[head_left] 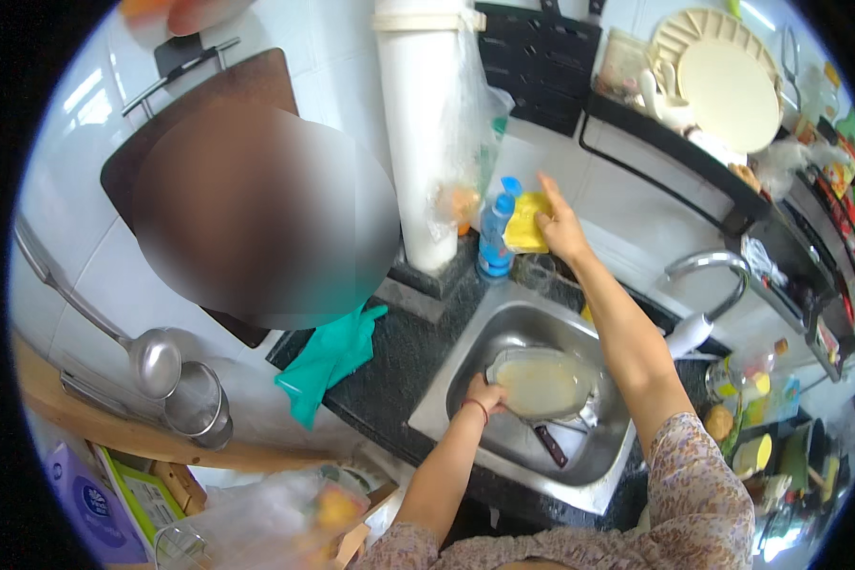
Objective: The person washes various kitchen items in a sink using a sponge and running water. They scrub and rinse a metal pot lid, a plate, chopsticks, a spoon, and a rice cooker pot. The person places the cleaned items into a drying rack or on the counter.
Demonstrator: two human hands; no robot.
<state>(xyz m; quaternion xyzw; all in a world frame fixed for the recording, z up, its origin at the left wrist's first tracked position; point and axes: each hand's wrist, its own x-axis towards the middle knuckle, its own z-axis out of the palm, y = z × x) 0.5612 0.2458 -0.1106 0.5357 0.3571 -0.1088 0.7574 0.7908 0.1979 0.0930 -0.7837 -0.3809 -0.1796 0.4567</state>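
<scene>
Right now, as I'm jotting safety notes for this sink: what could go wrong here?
The dark-handled utensil lies in the sink close to the dish gripped by the left hand; if it is a knife, it could nick fingers. The right hand is at the yellow item, beside the blue bottle, which a sideways brush might tip over. The dish seems to hold cloudy liquid, which could slop if tilted.
</scene>
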